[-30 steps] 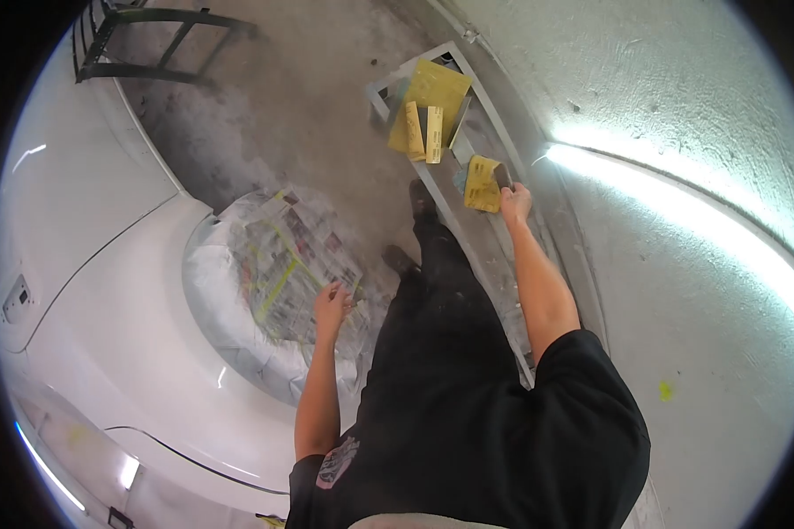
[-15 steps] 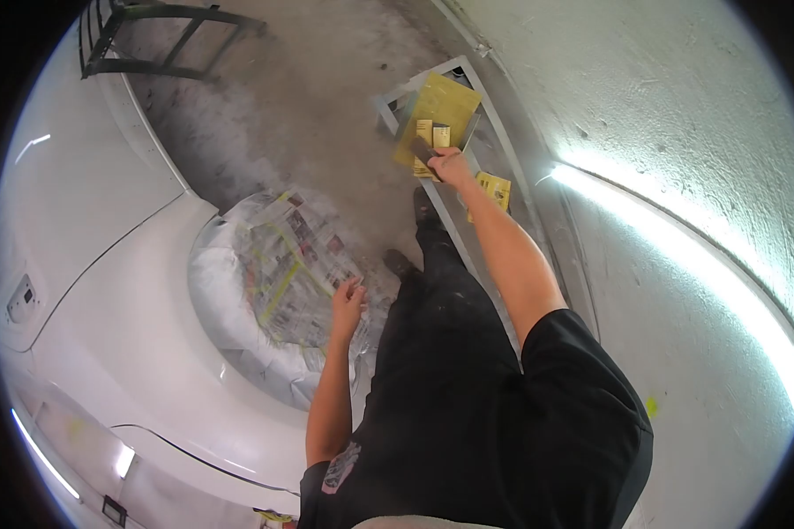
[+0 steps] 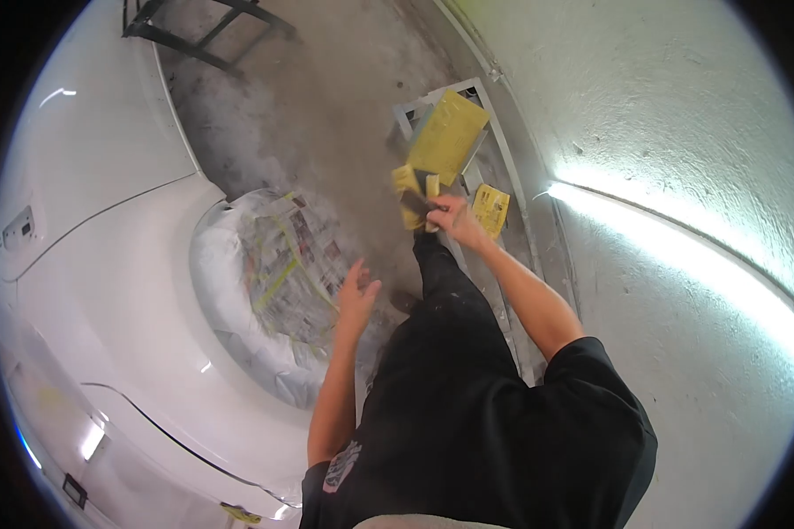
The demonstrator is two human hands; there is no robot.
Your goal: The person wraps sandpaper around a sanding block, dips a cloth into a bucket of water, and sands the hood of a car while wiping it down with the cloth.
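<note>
My right hand (image 3: 451, 214) is closed on a dark block, with yellow sandpaper pieces (image 3: 407, 189) at its far end, blurred by motion. Whether the pieces are gripped too or just touched is unclear. Beyond them a large yellow sheet (image 3: 451, 132) lies on a low metal frame (image 3: 509, 167). Another yellow sandpaper piece (image 3: 490, 210) rests on the frame, right of my right hand. My left hand (image 3: 358, 295) hangs empty with its fingers apart, near a wheel area covered in newspaper and plastic (image 3: 282, 264).
A white car body (image 3: 123, 291) takes up the left side. At the top left stands a dark metal stand (image 3: 207, 44) on the dusty floor. A pale wall (image 3: 679, 309) with a bright tube light (image 3: 679, 249) runs along the right.
My right hand, with the dark block, has moved left from the separate yellow piece to the other sandpaper pieces, which have shifted off the large sheet towards me. My left hand has risen slightly, its fingers spreading.
</note>
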